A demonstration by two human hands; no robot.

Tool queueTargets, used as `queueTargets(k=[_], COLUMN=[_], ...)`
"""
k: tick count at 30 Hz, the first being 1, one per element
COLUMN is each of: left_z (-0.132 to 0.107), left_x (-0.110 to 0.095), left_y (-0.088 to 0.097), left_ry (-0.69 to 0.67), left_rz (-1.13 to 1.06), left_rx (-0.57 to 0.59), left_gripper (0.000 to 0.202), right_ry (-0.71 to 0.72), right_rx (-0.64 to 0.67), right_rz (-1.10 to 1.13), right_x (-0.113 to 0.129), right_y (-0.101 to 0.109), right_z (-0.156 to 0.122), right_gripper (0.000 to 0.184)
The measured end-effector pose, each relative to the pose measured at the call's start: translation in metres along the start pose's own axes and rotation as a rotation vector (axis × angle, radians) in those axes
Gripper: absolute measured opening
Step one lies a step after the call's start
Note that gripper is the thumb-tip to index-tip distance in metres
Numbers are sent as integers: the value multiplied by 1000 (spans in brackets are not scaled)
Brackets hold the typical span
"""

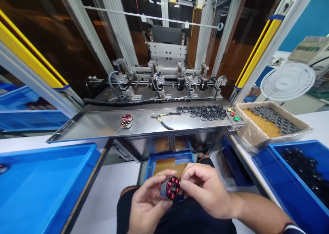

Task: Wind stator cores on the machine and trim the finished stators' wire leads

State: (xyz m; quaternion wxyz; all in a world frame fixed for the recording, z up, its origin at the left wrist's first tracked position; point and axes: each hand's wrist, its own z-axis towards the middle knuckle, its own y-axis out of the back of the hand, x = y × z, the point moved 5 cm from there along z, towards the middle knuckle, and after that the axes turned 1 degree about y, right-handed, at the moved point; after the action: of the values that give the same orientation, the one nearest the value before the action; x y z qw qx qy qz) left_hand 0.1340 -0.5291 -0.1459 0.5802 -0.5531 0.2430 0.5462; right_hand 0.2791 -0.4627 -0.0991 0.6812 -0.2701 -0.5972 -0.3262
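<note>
A small round motor part (172, 188) with red copper windings inside a grey metal ring is in my left hand (151, 199), its wound face turned toward the right. The fingers and thumb of that hand are wrapped round the ring. My right hand (203, 187) is closed in a pinch at the part's right edge; what lies between thumb and forefinger is too small to make out. Both hands are above my lap. On the metal ledge in front lie a red-wound stator (127, 117), a copper-coloured stator (126, 124) and pliers (164, 119) with black and yellow handles.
Several dark metal rings (205, 112) stand along the ledge beside a button box (232, 114). Behind is a machine with clamps (158, 79). Blue bins (87, 158) flank me; the right bin (272, 158) holds black parts. A lined box (248, 134) and white fan (288, 81) are at right.
</note>
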Motion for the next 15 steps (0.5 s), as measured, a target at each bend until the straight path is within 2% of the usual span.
queueTargets(k=[4,11,15], left_z=[0,0,1], left_x=[1,1,1], left_y=[2,3,2], left_ry=[-3,-19,-19], left_rz=[64,115,125], left_rx=[-6,-7,15], left_gripper=[34,37,37], right_ry=[171,208,281], right_rx=[0,43,2], right_rz=[-253,-373,-369], right_x=[17,22,22], right_y=[5,9,9], right_z=[2,7,4], right_gripper=[11,12,12])
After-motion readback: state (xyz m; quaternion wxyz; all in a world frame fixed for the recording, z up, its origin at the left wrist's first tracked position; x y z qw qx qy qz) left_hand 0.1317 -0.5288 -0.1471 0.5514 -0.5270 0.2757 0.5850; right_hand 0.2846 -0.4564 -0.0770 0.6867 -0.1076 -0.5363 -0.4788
